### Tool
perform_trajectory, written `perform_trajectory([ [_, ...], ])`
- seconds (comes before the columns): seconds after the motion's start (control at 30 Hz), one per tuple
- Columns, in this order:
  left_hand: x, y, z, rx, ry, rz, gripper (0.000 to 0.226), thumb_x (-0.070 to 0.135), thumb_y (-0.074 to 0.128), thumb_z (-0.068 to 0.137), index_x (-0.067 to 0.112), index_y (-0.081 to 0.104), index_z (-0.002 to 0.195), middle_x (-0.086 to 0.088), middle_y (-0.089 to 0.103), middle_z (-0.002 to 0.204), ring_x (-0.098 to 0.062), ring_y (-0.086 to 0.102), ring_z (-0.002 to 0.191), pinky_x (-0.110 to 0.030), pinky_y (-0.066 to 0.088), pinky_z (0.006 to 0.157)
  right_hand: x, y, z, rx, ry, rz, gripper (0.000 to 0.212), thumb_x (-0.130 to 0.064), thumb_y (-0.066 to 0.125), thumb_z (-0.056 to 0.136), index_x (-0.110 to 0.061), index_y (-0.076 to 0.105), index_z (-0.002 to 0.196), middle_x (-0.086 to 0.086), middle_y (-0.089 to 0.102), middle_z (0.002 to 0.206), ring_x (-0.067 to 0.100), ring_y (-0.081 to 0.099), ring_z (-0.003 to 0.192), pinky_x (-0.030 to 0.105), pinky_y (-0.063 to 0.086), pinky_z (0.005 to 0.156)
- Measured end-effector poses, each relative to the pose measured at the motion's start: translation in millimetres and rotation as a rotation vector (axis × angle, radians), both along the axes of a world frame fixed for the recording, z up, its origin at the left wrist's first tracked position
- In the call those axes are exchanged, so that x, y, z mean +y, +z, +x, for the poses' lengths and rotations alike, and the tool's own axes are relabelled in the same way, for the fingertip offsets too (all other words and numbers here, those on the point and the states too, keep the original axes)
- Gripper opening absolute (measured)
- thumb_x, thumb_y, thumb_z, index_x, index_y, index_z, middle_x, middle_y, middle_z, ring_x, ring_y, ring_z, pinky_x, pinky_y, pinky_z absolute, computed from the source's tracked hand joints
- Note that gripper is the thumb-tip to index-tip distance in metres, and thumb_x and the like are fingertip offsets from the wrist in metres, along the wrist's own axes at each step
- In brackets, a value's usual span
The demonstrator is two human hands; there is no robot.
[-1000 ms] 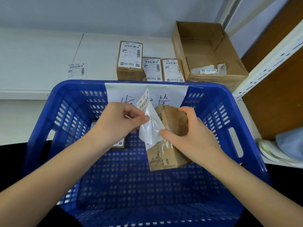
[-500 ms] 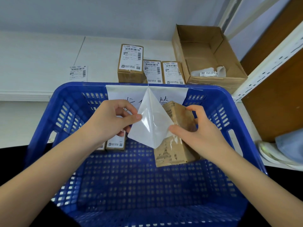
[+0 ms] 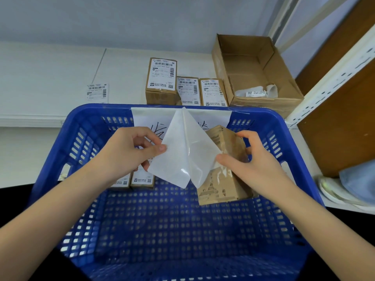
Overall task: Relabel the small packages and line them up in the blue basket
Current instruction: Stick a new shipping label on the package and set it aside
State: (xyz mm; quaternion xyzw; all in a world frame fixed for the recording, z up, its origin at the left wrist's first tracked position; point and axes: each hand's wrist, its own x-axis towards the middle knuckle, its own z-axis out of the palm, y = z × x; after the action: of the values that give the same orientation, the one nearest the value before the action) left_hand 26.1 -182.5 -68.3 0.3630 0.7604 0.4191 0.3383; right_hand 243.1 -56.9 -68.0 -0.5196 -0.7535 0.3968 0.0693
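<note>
Overhead, left hand (image 3: 129,151) pinches peeled label (image 3: 182,155), hiding basket (image 3: 85,126) packages (image 3: 142,179); right hand (image 3: 249,165) grips brown package (image 3: 221,185).

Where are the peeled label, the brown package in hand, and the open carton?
label (image 3: 182,151): head view, middle of its glossy underside.
package (image 3: 223,183): head view, bare printed front face.
carton (image 3: 263,102): head view, its near outer wall.

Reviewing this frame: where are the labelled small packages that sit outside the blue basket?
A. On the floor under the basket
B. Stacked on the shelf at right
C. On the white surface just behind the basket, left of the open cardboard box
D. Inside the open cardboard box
C: three labelled packages stand on the white surface behind the blue basket, left of the open cardboard box.
</note>
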Motion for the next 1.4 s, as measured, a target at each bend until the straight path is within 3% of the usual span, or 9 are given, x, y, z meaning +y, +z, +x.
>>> perform_trajectory([
  [0.4,-11,-8,-12,0.017,0.030,-0.015,0.010,0.021,0.074,0.080,0.014,0.068,0.078,-0.006,0.066,0.063,-0.010,0.052,0.044,-0.017,0.037,0.040,7,-3,8,-0.010,-0.025,0.003,0.071,-0.060,0.065,0.071,-0.045,0.029,0.130,-0.016,0.044,0.108,0.014,0.053,0.103,0.037,0.049,0.082],
  [0.7,-25,-20,-15,0.030,0.014,-0.037,0.011,0.019,0.074,0.081,0.011,0.068,0.077,-0.010,0.066,0.066,-0.011,0.051,0.044,-0.016,0.035,0.039,12,-5,18,0.010,-0.035,-0.011,0.070,-0.058,0.065,0.069,-0.044,0.030,0.128,-0.025,0.043,0.095,0.014,0.056,0.100,0.041,0.052,0.084],
  [0.9,-35,-25,-21,0.031,0.026,-0.052,0.011,0.019,0.073,0.082,0.019,0.069,0.071,-0.012,0.068,0.070,-0.011,0.052,0.044,-0.016,0.036,0.039,14,-5,22,-0.007,-0.070,-0.023,0.070,-0.057,0.066,0.070,-0.044,0.031,0.129,-0.017,0.045,0.106,0.017,0.054,0.106,0.045,0.051,0.089],
  [1.07,-42,-27,-23,0.029,0.058,-0.041,0.010,0.017,0.073,0.081,0.010,0.068,0.078,-0.010,0.066,0.066,-0.012,0.051,0.043,-0.020,0.038,0.043,14,-5,23,0.016,-0.084,-0.029,0.068,-0.051,0.068,0.075,-0.041,0.030,0.131,-0.015,0.041,0.114,0.015,0.048,0.108,0.042,0.049,0.089],
  [1.27,-47,-31,-28,0.047,0.071,-0.051,0.014,0.019,0.072,0.082,0.023,0.066,0.071,-0.004,0.064,0.062,-0.011,0.052,0.042,-0.016,0.038,0.041,13,-2,21,0.016,-0.089,-0.035,0.071,-0.051,0.067,0.075,-0.040,0.029,0.134,-0.009,0.044,0.129,0.021,0.051,0.116,0.047,0.049,0.092],
  [1.4,-47,-29,-31,0.073,0.128,-0.033,0.012,0.019,0.072,0.082,0.011,0.065,0.075,0.000,0.062,0.058,-0.009,0.052,0.040,-0.012,0.036,0.038,14,-2,19,0.029,-0.087,-0.033,0.068,-0.050,0.067,0.078,-0.039,0.029,0.133,-0.013,0.042,0.118,0.019,0.051,0.112,0.045,0.050,0.091],
])
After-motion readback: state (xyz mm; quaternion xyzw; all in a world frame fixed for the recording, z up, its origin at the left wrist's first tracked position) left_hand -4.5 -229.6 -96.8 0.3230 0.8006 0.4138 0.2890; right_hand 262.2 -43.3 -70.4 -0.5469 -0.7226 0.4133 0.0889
